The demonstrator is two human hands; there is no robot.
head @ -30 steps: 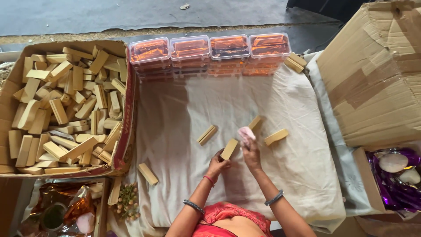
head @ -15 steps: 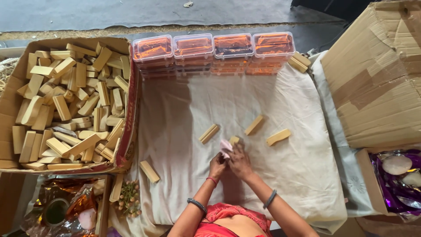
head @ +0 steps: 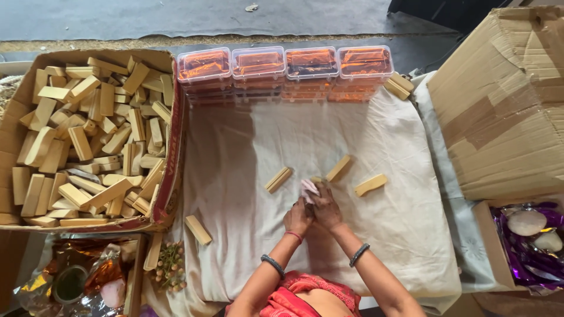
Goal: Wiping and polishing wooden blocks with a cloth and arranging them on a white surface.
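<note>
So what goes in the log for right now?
left hand and right hand: together, pink cloth on wooden block | white sheet | block box left

blocks box [head: 23, 135] left | cloth [head: 247, 147] centre | clear boxes [head: 285, 67] behind | carton [head: 505, 111] right

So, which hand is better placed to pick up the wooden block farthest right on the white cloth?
Probably the right. The right hand lies nearer that wooden block, with only bare white cloth between them. The left hand would need to cross over the right one.
</note>
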